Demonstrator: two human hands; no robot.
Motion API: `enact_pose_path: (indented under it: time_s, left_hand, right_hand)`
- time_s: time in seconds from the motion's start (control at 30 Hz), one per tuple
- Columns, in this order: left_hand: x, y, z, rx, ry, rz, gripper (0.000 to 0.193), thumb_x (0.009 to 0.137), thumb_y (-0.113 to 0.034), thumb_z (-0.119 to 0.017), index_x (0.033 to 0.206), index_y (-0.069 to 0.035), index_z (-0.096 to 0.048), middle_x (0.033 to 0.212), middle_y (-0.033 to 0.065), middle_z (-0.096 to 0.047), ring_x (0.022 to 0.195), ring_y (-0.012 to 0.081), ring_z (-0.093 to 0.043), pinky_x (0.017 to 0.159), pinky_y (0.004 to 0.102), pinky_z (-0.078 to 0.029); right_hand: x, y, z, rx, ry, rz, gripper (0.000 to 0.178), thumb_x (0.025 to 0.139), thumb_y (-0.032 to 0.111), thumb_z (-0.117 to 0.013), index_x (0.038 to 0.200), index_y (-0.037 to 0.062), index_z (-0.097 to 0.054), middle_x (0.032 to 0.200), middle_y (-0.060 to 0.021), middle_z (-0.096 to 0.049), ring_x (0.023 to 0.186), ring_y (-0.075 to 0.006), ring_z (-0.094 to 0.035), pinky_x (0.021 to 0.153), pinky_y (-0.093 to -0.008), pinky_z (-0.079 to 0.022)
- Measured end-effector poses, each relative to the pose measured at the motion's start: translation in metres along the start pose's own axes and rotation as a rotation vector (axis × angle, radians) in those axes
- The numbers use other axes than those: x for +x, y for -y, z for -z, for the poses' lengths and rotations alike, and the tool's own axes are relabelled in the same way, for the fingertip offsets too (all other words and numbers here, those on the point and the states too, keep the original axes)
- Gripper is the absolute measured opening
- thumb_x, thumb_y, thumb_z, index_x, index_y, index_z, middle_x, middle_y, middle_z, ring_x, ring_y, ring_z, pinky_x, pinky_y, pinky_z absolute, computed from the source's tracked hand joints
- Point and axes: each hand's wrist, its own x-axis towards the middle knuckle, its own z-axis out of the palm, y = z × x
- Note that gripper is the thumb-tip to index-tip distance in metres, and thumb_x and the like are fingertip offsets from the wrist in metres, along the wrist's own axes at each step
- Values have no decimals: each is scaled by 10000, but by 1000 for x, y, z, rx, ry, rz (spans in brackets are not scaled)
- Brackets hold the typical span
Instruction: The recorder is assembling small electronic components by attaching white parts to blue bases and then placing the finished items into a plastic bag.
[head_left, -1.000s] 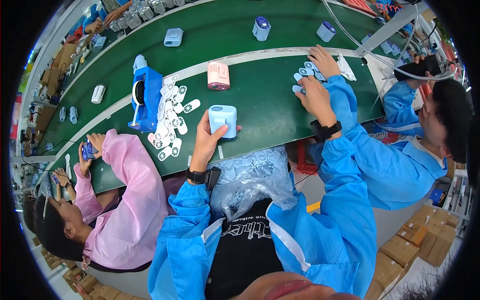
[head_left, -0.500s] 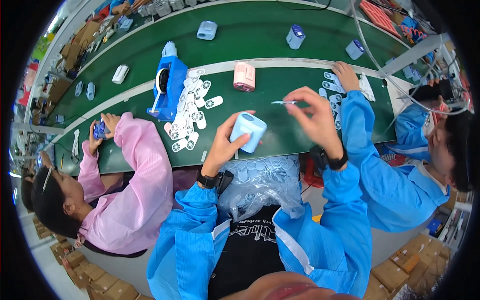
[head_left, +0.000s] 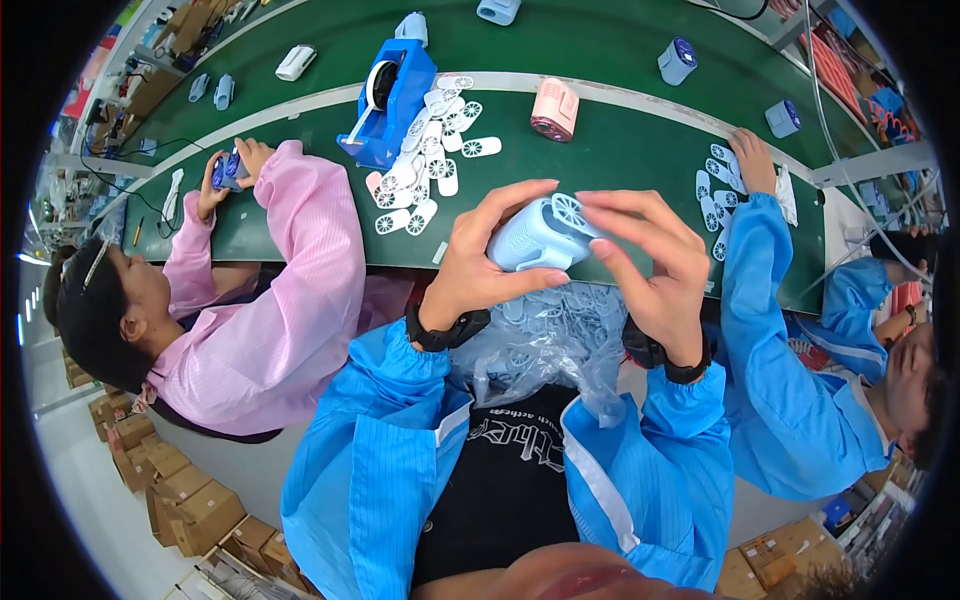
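My left hand [head_left: 487, 255] is wrapped round a light blue plastic housing [head_left: 535, 236], a rounded box with a ribbed side, tilted in front of me. With thumb and fingertips my right hand [head_left: 655, 250] pinches a light blue fan grille cover [head_left: 572, 212], flat with a round spoked window. The cover lies at the housing's end face; I cannot tell whether it is seated there. Below my hands, a clear plastic bag [head_left: 545, 345] full of similar light blue covers rests at the bench edge. Past my left hand lies a heap of loose pale covers [head_left: 432, 150].
A blue tape dispenser [head_left: 392, 105] stands beside the heap. A pink housing [head_left: 554, 108] sits ahead on the green bench. Co-workers flank me: a pink sleeve [head_left: 310, 215] at left, a blue sleeve [head_left: 750, 260] at right near more covers [head_left: 717, 190]. Housings stand on the belt beyond.
My right hand has brought the cover leftward to the housing. My left hand has turned the housing so its ribbed side shows. The whole view has shifted.
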Motion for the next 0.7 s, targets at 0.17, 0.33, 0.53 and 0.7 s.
enact_pose_path:
  time_s: [0.17,0.33,0.53,0.7]
  left_hand:
    - [-3,-2,-6,-41,-18,-60,964,721,-191,-1009,1517,0,-500,1319,184,-696,1193,239,-703,1012,361,-560]
    - [-5,-2,-11,-118,-30,-42,922,730,-189,-1008,1503,-39,-529,1238,194,-731,1149,256,-731,986,373,-579]
    - [-4,0,-11,-82,22,-80,907,746,-174,-996,1503,-45,-514,1189,184,-739,1095,237,-735,937,367,-586]
    - [1,3,-9,-34,34,-89,784,818,-121,-913,1463,-21,-480,1251,168,-682,1112,233,-687,947,360,-553]
  right_hand:
    - [0,5,3,-7,106,22,332,856,-82,-770,1166,27,-811,1207,-157,-745,1082,-276,-733,874,-364,-636]
    - [-4,8,11,35,166,-29,342,867,-107,-748,1173,31,-815,1249,-170,-725,1113,-271,-742,876,-351,-640]
    - [-8,10,20,11,220,-82,334,874,-92,-752,1178,32,-814,1261,-177,-717,1161,-293,-728,869,-354,-645]
    - [-10,5,2,-49,263,-32,622,771,17,-874,1368,39,-699,1319,-177,-688,1238,-355,-656,980,-415,-593]
